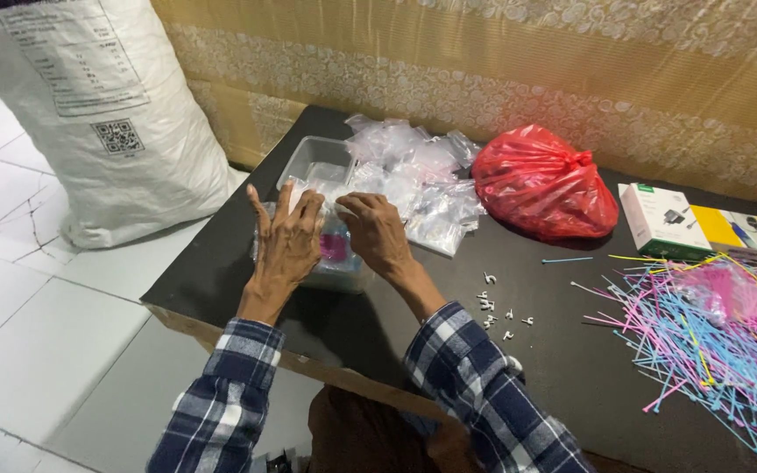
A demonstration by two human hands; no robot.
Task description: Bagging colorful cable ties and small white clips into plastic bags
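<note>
Both hands on one small clear bag (333, 248) at the near-left corner of the black desk (449, 350). Left hand (286, 241) lies flat, fingers spread, pressing it; right hand (377, 229) is curled, fingertips pinching its top edge (pink bits inside, can't tell what). Bag sits against a clear plastic tub (313, 162). Pile of filled bags (418, 180) just behind, red bag (543, 182) beside that. Coloured cable ties (711, 337) far right, white clips (494, 307) between.
</note>
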